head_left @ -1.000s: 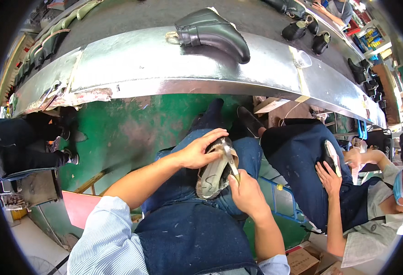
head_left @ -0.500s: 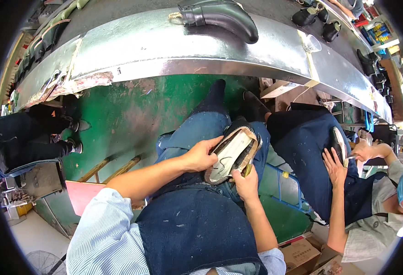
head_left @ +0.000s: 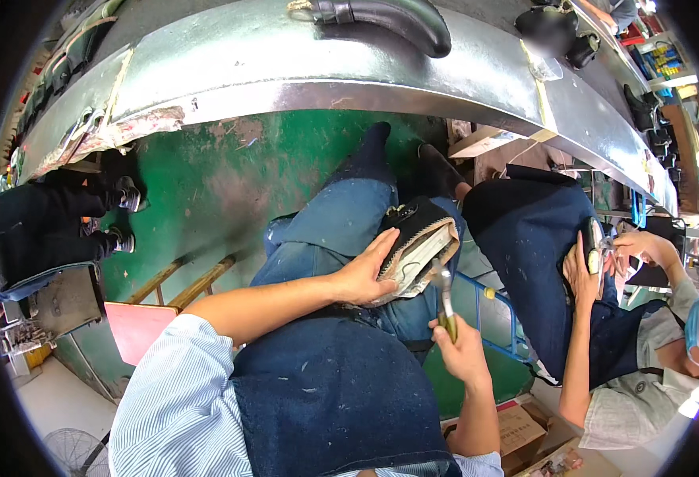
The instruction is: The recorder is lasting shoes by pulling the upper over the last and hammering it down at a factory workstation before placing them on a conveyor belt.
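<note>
A black shoe upper (head_left: 418,219) rests tilted on my lap, its pale underside and jagged, turned-over edge facing up and to the right. My left hand (head_left: 365,273) is closed on its left side, the fingers laid along the black upper. In my right hand (head_left: 460,348) are pliers (head_left: 445,290) with a bright metal head and yellow-green handle. Their head is at the right edge of the shoe; whether the jaws grip that edge cannot be made out.
Ahead runs a metal-edged bench (head_left: 286,60) with a black boot (head_left: 389,22) on it. To the right a seated person (head_left: 627,334) works on another shoe. A pink-topped stool (head_left: 139,327) stands left; cardboard boxes (head_left: 516,429) sit low at right.
The shoe has tipped onto its side, showing more of its black upper. My right hand has drawn away from it, down and right, with the pliers now in plain sight.
</note>
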`<action>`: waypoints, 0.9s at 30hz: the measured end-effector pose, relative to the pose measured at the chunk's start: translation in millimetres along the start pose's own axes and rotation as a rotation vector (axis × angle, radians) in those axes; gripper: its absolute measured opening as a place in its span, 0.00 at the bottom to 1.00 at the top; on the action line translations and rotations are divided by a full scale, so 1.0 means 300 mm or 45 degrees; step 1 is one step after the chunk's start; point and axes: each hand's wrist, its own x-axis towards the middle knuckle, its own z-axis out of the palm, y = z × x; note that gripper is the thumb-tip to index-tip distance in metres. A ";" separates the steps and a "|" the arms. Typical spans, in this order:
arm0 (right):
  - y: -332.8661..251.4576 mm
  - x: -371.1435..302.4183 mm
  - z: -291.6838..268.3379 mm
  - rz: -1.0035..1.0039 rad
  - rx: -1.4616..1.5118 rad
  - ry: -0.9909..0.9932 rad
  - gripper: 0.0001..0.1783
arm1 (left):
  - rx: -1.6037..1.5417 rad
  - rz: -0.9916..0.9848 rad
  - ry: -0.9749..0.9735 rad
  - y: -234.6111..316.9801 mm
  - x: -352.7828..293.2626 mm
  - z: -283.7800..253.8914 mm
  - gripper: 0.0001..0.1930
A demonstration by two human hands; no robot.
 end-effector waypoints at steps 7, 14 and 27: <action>-0.083 0.050 -0.017 -0.450 -0.696 -0.040 0.27 | 0.010 -0.019 -0.025 -0.003 0.014 0.018 0.51; -0.328 0.125 -0.072 -0.144 -1.093 -0.311 0.26 | 0.029 -0.029 0.015 0.000 0.002 0.037 0.50; -0.176 0.188 -0.025 -0.395 -1.108 -0.270 0.14 | -1.350 -0.529 0.242 0.025 0.036 0.009 0.38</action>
